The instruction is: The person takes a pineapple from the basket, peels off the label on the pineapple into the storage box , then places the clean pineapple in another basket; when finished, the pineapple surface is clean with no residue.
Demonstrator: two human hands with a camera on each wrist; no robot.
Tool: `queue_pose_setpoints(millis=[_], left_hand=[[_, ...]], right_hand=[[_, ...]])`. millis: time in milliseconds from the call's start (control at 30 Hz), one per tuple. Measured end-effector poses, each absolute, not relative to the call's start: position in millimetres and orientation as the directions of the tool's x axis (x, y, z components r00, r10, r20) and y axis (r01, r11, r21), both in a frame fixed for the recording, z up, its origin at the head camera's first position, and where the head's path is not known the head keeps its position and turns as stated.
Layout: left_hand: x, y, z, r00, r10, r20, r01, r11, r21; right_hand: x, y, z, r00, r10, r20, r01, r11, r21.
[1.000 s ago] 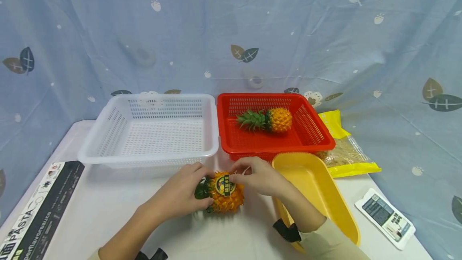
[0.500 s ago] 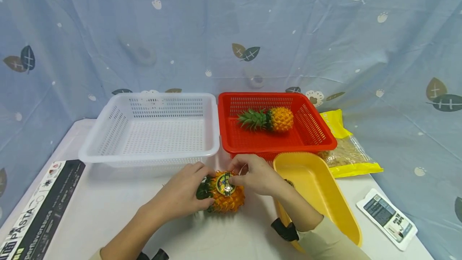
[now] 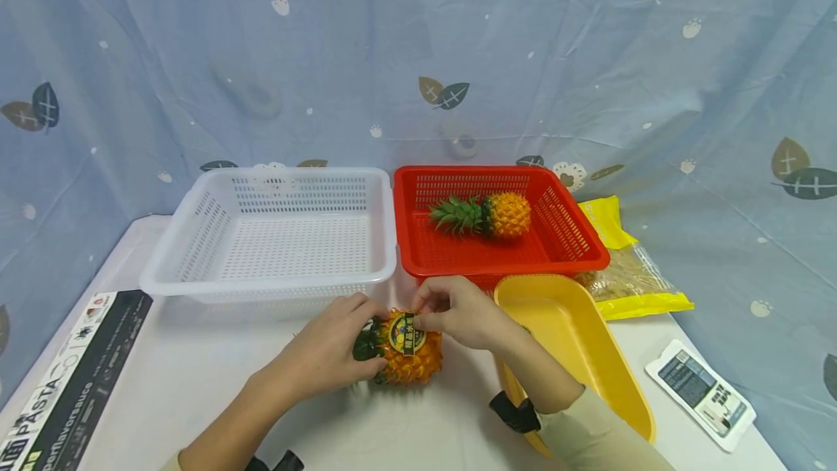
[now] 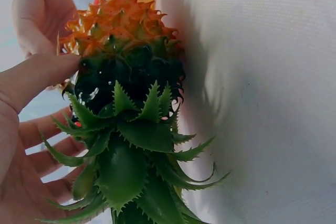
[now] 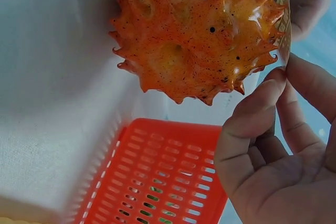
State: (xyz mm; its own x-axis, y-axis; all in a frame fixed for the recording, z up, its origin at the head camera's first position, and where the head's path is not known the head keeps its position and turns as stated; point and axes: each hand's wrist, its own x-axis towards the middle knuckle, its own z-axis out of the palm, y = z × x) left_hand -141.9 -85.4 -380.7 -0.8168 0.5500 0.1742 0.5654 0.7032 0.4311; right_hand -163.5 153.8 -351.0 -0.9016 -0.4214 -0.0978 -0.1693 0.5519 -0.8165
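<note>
A toy-like orange pineapple with a dark green shoulder lies on its side on the white tabletop, leaves pointing left. My left hand grips it by the shoulder, thumb on the near side in the head view. The left wrist view shows its spiky green leaves close up. On the upper face of the fruit is a round black-and-gold sticker. With thumb and forefinger, my right hand pinches the sticker's right edge. That edge stands off the skin in the right wrist view, where most of the sticker is hidden.
Behind the hands are a white basket and a red basket holding another pineapple. A yellow tray lies under the right forearm. Farther right are a yellow bag and a white pouch. A pasta box lies left.
My right hand has moved slightly upward in the head view, its fingertips staying at the sticker's edge. The left hand and the pineapple have stayed almost in place.
</note>
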Motion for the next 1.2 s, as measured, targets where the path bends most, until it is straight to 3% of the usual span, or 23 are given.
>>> queue_pose_setpoints(millis=[800, 1200], left_hand=[[-142, -87, -382, -0.821, 0.545, 0.172, 0.560, 0.708, 0.431], [-141, -86, -380, -0.831, 0.535, 0.155, 0.544, 0.718, 0.434]], right_hand=[[-170, 154, -351, -0.915, -0.336, -0.224, 0.090, 0.371, -0.924], [-171, 169, -346, -0.884, -0.410, -0.225, 0.093, 0.318, -0.943]])
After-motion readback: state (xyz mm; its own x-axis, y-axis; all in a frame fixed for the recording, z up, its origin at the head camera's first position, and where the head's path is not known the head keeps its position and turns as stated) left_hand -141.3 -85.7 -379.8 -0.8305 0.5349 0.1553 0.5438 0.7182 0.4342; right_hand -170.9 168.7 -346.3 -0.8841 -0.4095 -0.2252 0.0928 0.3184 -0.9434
